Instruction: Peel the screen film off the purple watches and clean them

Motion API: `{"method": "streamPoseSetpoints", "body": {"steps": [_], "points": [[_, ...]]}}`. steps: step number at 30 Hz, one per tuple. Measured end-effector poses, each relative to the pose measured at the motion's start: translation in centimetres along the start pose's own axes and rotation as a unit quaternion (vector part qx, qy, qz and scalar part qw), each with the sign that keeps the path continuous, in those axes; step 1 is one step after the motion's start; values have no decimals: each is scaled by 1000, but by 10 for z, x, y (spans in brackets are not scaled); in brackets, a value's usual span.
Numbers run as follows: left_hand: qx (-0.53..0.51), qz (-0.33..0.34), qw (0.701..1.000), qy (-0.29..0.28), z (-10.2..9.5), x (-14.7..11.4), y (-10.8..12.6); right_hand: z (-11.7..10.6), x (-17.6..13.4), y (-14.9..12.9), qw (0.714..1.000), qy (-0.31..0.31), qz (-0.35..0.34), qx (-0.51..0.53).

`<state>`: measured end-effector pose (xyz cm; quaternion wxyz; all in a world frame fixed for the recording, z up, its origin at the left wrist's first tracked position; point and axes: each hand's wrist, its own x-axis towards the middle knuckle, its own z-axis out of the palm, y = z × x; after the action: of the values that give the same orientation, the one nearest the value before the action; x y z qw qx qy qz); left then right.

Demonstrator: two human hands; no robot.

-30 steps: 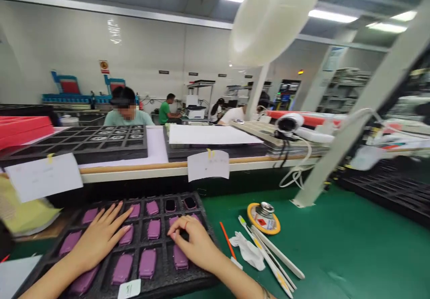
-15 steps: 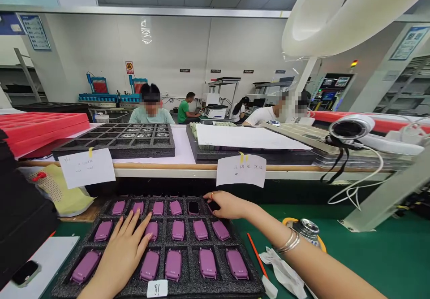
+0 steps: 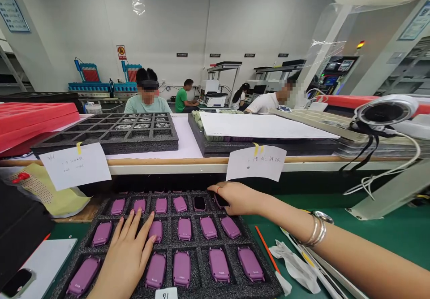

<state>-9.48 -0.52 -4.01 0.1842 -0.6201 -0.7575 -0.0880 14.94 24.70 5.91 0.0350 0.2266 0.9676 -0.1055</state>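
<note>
A black foam tray (image 3: 198, 240) holds several purple smartwatch bodies (image 3: 182, 268), most lying back side up in their own compartments. My left hand (image 3: 126, 249) rests on the tray's left part with fingers spread. Its fingertips lie near watches in the far and middle rows and grip none. At the far right corner, my right hand (image 3: 240, 199) has its thumb and fingers about a dark-screened smartwatch (image 3: 221, 201), partly hidden by the hand. Beside it, another smartwatch (image 3: 199, 203) lies screen up in its compartment. A white number label (image 3: 166, 293) sits on the near edge.
Right of the tray lie an orange stick (image 3: 267, 247) and crumpled white tissue (image 3: 297, 265). Another watch (image 3: 18, 283) lies on white paper at left. A shelf edge (image 3: 188, 166) with hanging notes runs behind, bearing foam trays (image 3: 148, 146) and a ring-shaped white device (image 3: 386, 110). Co-workers sit beyond.
The camera view has tilted down and come a little closer. Both hands keep nearly the same places on the tray, the right one still at the far right watch.
</note>
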Motion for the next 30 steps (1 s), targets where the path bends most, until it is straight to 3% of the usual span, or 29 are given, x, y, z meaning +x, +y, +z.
{"method": "streamPoseSetpoints", "body": {"steps": [4,7,13,19,26,30], "points": [[-7,7,1000,14,5,-1,-3,1,15,-21,1000,3,-20,7],[-11,13,1000,7,7,-1,-5,8,36,-34,999,-32,-23,0],[37,27,999,27,3,1,-1,8,58,-35,997,-71,-6,-3],[46,46,998,19,11,-1,-12,-10,63,-19,999,-35,-3,25],[55,67,995,54,16,1,-18,-1,108,-20,998,-41,42,13],[30,101,991,83,31,-3,-32,-2,118,-27,996,-1,74,45]]}}
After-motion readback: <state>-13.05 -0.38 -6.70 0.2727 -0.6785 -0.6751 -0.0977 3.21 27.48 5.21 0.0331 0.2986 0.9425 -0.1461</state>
